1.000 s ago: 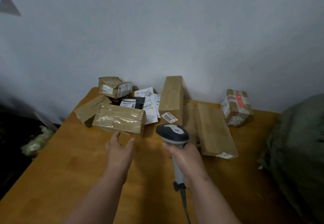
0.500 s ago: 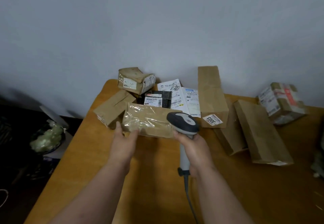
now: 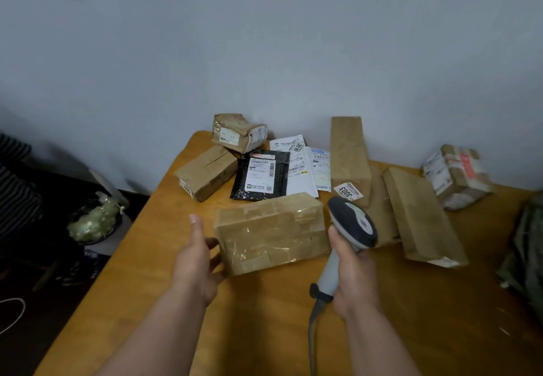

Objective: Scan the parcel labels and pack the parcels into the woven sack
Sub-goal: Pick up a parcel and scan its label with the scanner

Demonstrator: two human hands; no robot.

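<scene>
While the left hand (image 3: 197, 261) grips the taped parcel's (image 3: 271, 233) left end, the right hand (image 3: 354, 270) is wrapped round the scanner (image 3: 349, 237).

No label shows on this parcel, lying near on the worktop (image 3: 264, 331); I would turn it until one faces the scanner. Behind, tags read "3010" (image 3: 297, 147) and "3003" (image 3: 346, 192); the sack (image 3: 530, 252) sits far right.

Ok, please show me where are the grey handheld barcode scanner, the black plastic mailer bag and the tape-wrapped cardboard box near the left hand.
grey handheld barcode scanner (image 3: 354, 222): head view, its head.
black plastic mailer bag (image 3: 280, 180): head view, right side.
tape-wrapped cardboard box (image 3: 271, 233): head view, front face.
</scene>
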